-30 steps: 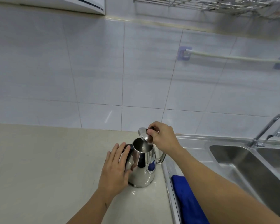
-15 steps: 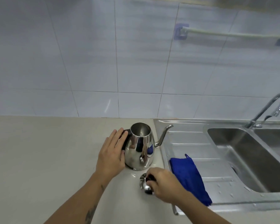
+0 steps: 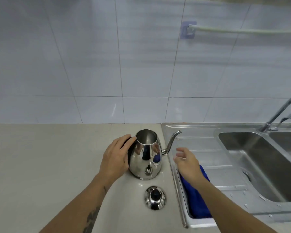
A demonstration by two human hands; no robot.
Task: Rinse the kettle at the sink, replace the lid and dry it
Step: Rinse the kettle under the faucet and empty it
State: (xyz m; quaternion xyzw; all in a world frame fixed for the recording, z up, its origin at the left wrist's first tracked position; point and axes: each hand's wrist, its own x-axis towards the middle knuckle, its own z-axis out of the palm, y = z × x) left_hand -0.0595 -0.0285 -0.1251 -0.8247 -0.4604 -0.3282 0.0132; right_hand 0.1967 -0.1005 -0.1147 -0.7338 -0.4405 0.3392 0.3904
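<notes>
Steel lid [image 3: 155, 197] lay on the desk [image 3: 40, 165] just in front of the open kettle [image 3: 146, 157], released a moment earlier by my right hand [image 3: 186, 161], now empty and loose, while my left hand [image 3: 115, 158] gripped the handle, ready for the sink [image 3: 259, 165].

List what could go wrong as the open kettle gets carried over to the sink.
1. The lid lies loose on the counter just in front of the kettle; a forearm sweeping back could knock it off.
2. The left hand wraps only the kettle's handle side while the right hand hovers free, so a one-handed lift may tilt.
3. The long spout points toward the sink and could strike its raised rim.
</notes>
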